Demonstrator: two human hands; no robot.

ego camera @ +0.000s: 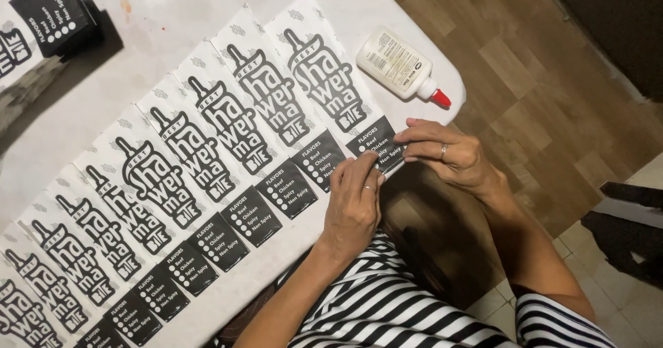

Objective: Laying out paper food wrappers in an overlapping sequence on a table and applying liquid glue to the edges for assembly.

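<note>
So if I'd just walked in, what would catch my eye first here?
Probably the long overlapping row of black-and-white printed paper sleeves running diagonally across the white table. Both hands, left hand and right hand, press on the sleeve at the row's right end, with a white glue bottle just beyond.

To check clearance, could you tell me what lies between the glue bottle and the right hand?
In the head view, only bare white table separates the glue bottle from the right hand.

Wrappers (pixel 207 134): flat white/black printed sheets, lying overlapped in a diagonal row along table's front edge.
Stack (pixel 52 10): black/white, sitting at far-left corner.
Glue bottle (pixel 399 65): white w/ label, red cap, lying near right edge.
</note>
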